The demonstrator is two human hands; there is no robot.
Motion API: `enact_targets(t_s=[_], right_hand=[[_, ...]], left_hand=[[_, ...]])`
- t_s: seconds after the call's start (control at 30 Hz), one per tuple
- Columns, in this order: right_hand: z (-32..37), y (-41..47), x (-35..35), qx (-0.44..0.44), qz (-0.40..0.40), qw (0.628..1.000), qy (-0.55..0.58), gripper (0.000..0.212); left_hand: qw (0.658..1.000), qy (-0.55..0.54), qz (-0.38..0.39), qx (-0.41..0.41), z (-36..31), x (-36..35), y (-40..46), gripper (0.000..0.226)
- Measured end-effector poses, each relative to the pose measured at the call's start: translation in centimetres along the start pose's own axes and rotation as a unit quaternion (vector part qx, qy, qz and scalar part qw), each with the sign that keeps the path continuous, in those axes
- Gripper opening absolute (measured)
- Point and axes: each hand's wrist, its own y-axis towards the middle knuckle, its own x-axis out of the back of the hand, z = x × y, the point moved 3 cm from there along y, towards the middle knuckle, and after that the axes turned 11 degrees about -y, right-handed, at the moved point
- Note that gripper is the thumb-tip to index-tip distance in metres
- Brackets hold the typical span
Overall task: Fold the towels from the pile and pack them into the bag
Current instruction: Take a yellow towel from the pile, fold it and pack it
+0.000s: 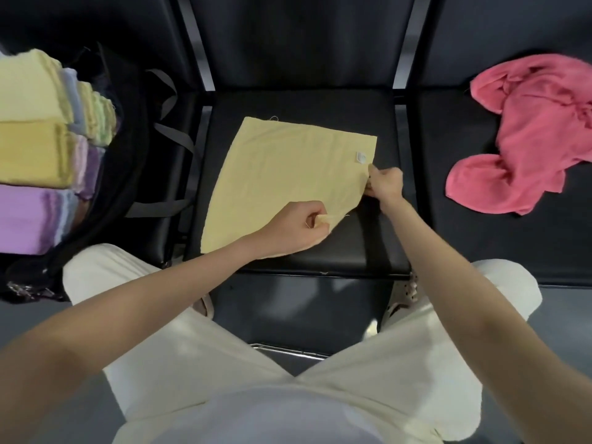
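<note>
A pale yellow towel [282,174] lies spread flat on the middle black seat [346,248], with a small white label near its right edge. My left hand [301,227] pinches the towel's near edge. My right hand [386,184] pinches its right edge just below the label. At the left, a black bag [125,174] stands open and holds several folded towels [35,149] in yellow, green, blue and purple. A crumpled pink towel [525,139] lies on the right seat.
The black seats stand in a row with metal dividers [405,59] between them. The bag's grey straps [173,136] hang toward the middle seat. My legs in white trousers [192,363] are below the seat's front edge, above a dark floor.
</note>
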Motion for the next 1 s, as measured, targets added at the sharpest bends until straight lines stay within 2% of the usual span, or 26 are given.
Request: enact_targets(t_s=[0.17,0.27,0.37,0.47,0.57,0.63,0.8,1.0], right_hand=[[3.3,4.2,-0.8,0.018,-0.034,0.997,-0.072,0.025],[4.4,5.1,-1.1,0.012,-0.035,0.993,-0.115,0.027],[4.6,5.8,-0.6,-0.009,-0.037,0.996,-0.084,0.026],[5.0,6.5,0.7,-0.001,-0.075,0.996,-0.042,0.022],[6.1,6.3,1.4,0.022,-0.082,0.996,-0.028,0.038],[7.2,5.9,1.2,0.040,-0.075,0.996,-0.023,0.037],[10.8,3.9,-3.0,0.089,-0.070,0.994,-0.003,0.034],[14.8,1.4,-11.3,0.178,-0.078,0.976,-0.102,0.032]], left_hand=[[0.996,-0.003,0.028,0.084,0.2,0.3,0.0,0.022],[0.991,-0.053,0.043,0.112,0.1,0.3,-0.1,0.023],[0.982,-0.111,0.067,0.136,-0.4,-0.2,-0.1,0.025],[0.972,-0.160,0.086,0.149,-1.0,-1.1,-0.1,0.033],[0.966,-0.187,0.097,0.147,-1.4,-1.4,-0.3,0.040],[0.964,-0.199,0.100,0.146,-1.3,-0.9,-0.5,0.043],[0.954,-0.236,0.065,0.173,0.8,1.3,-2.0,0.046],[0.941,-0.271,0.004,0.205,5.0,4.8,-4.8,0.051]])
